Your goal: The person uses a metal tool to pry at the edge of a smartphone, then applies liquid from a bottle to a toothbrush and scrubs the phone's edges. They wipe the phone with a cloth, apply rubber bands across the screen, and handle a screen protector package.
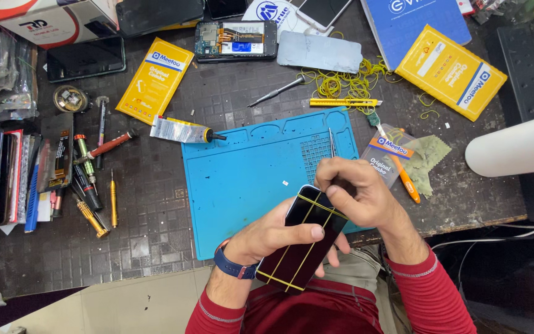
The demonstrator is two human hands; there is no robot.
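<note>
Your left hand [273, 238] is gripping a dark phone [301, 238] bound with yellow rubber bands [307, 232] — you're holding it just off the near edge of the workbench [156, 210], over the blue mat's [248, 179] near-right corner. Your right hand [356, 195] is pinching a band at the phone's top end.

Person, head-camera view: two bare hands, left hand [273, 235] and right hand [356, 195]. Red long sleeves [431, 294] pushed up, grey-trimmed cuffs. Dark blue wristband [233, 267] on left wrist. Khaki trousers [360, 272].
</note>
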